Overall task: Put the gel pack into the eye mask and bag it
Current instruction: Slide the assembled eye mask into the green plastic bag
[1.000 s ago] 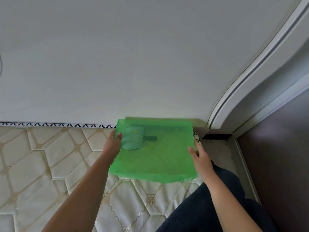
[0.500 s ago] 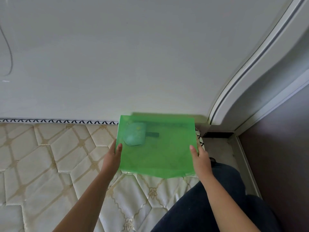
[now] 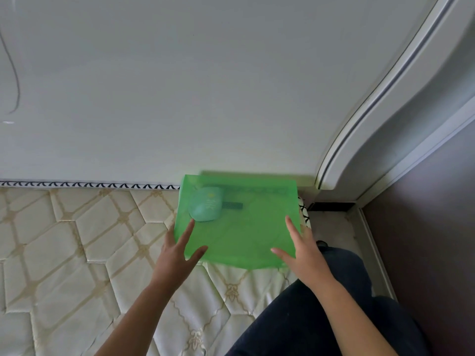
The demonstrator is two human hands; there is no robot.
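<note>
At the far edge of the quilted mattress (image 3: pixel 77 240), against the white wall (image 3: pixel 180 98), the green bag (image 3: pixel 246 235) is lying flat, the eye mask (image 3: pixel 205 206) showing through its upper left corner. The left hand (image 3: pixel 174 255) and right hand (image 3: pixel 303 250) are resting on its near corners, fingers straight and spread.

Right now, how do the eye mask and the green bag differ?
Size: the green bag is far larger; the eye mask fills only its far-left corner. Colour: the bag is bright translucent green, the mask paler mint. Shape: the bag lies flat, the mask bulges. Shared: both rest on the mattress, mask inside bag.
</note>
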